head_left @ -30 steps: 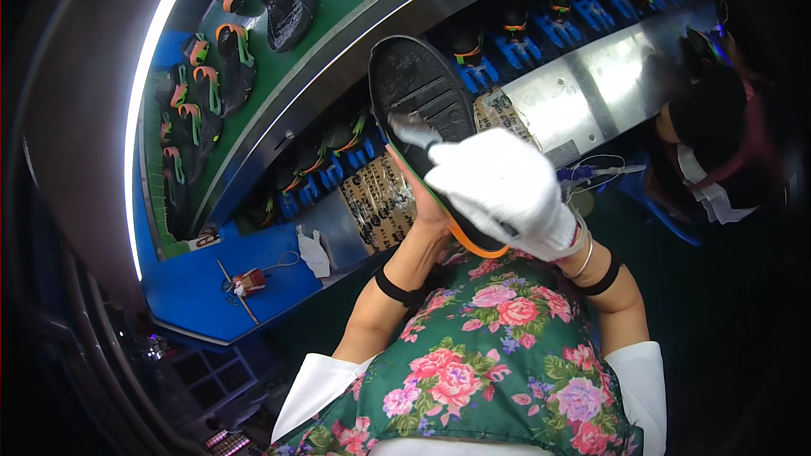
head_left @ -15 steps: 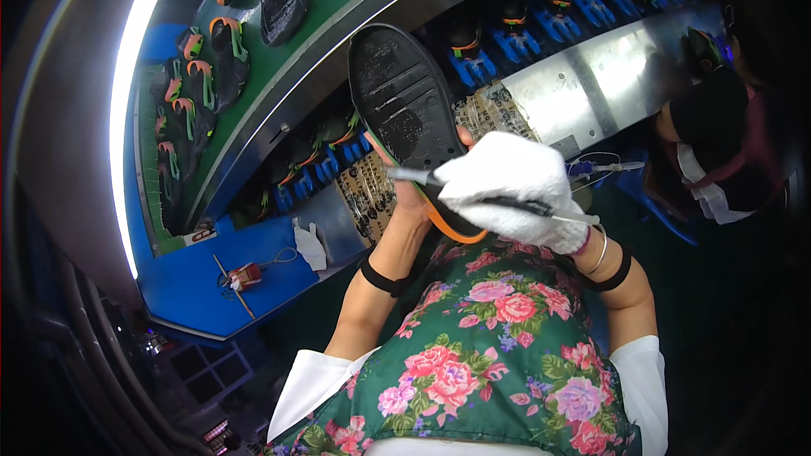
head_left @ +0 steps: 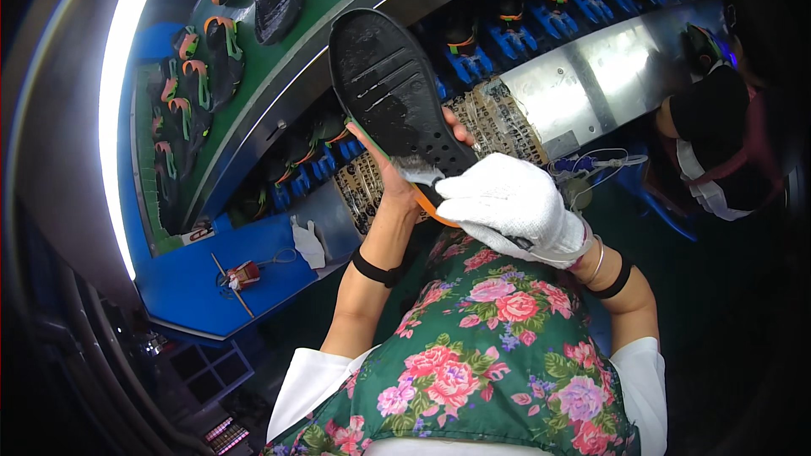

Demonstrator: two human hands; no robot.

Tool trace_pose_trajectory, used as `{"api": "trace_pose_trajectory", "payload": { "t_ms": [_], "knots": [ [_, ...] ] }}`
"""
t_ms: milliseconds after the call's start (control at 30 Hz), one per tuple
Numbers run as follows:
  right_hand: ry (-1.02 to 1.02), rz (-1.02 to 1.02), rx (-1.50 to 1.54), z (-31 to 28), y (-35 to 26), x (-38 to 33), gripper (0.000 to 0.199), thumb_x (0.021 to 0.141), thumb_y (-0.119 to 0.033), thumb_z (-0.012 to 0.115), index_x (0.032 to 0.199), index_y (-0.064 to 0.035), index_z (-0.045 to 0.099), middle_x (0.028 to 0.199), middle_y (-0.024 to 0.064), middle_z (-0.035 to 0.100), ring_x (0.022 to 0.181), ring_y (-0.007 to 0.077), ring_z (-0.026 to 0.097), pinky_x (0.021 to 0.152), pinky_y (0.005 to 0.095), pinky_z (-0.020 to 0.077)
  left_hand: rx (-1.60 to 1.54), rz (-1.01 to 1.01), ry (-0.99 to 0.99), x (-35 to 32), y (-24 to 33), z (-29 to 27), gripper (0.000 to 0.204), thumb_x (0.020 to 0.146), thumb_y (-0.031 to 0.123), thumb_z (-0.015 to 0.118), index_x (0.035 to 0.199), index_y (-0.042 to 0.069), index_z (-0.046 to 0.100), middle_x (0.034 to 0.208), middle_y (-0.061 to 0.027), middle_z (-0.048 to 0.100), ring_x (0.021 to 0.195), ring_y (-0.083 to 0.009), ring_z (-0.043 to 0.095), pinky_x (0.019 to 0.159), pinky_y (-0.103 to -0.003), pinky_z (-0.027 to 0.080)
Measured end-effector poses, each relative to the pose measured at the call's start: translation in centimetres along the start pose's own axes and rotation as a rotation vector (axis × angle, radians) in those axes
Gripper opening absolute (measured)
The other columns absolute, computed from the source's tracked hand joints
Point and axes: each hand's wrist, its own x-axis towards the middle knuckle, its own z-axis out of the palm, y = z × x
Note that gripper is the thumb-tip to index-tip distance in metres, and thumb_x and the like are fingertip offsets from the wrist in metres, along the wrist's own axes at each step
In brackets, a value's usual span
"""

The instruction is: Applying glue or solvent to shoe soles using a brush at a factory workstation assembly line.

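In my bare left hand [head_left: 390,176] I hold a black shoe sole [head_left: 384,76] from underneath, its fingers wrapped round both edges. The sole's surface has cross grooves, small holes and a wet sheen, and orange shows along its near edge. My right hand [head_left: 514,207], in a white knitted glove, is closed on a brush [head_left: 418,171]. The pale bristles rest on or just over the near part of the sole; most of the handle is hidden by the glove.
Sandals with orange and green straps [head_left: 196,84] lie on a green conveyor [head_left: 321,13] at far left. A blue table [head_left: 194,287] holds a small red container [head_left: 245,274] and a white glove [head_left: 308,243]. Blue racks [head_left: 515,40] line a metal ledge [head_left: 583,93]. Another person [head_left: 718,131] sits at right.
The sole has shifted slightly up and left in my left hand. My right hand has turned, and the brush has moved from the sole's edge onto its near part.
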Motion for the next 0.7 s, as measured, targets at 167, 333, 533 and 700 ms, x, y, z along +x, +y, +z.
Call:
{"api": "trace_pose_trajectory", "payload": {
  "t_ms": [167,333,533,700],
  "knots": [
    [0.178,0.280,0.185,-0.4,0.5,-0.1,0.016,0.075,0.000,0.079,0.090,-0.0050,0.077,0.096,0.0112,0.077,0.083,0.0250,0.072,0.074,0.0355,0.0568,0.043,0.019,-0.057,0.2,0.3,0.3,0.120,0.064,0.103,0.035,0.119,-0.001,0.058,0.103,-0.0170,0.064,0.102,-0.0350,0.062,0.091,-0.049,0.053],
    [0.040,0.183,0.068,-0.5,-0.1,-0.6,0.019,0.078,-0.001,0.079,0.096,-0.0039,0.077,0.100,0.0102,0.076,0.088,0.0241,0.072,0.082,0.0347,0.0564,0.119,0.040,-0.115,0.6,0.8,0.1,0.119,0.065,0.102,0.034,0.123,0.001,0.058,0.106,-0.0155,0.065,0.098,-0.0324,0.063,0.089,-0.049,0.054],
    [0.183,0.378,0.254,-0.6,0.6,-1.3,0.013,0.077,0.001,0.079,0.088,-0.0032,0.076,0.095,0.0129,0.076,0.084,0.0228,0.072,0.076,0.0338,0.0568,0.143,0.075,-0.070,0.8,0.7,0.6,0.119,0.063,0.102,0.037,0.127,0.002,0.056,0.107,-0.0153,0.066,0.096,-0.0327,0.065,0.087,-0.049,0.055],
    [0.083,0.284,0.171,-1.4,-0.2,-1.1,0.018,0.076,-0.001,0.080,0.094,-0.0052,0.077,0.096,0.0107,0.076,0.084,0.0250,0.072,0.078,0.0356,0.0571,0.189,0.064,-0.131,1.5,0.8,0.3,0.122,0.062,0.103,0.034,0.127,0.001,0.056,0.107,-0.0170,0.067,0.097,-0.0337,0.068,0.084,-0.048,0.058]
  ]
}}
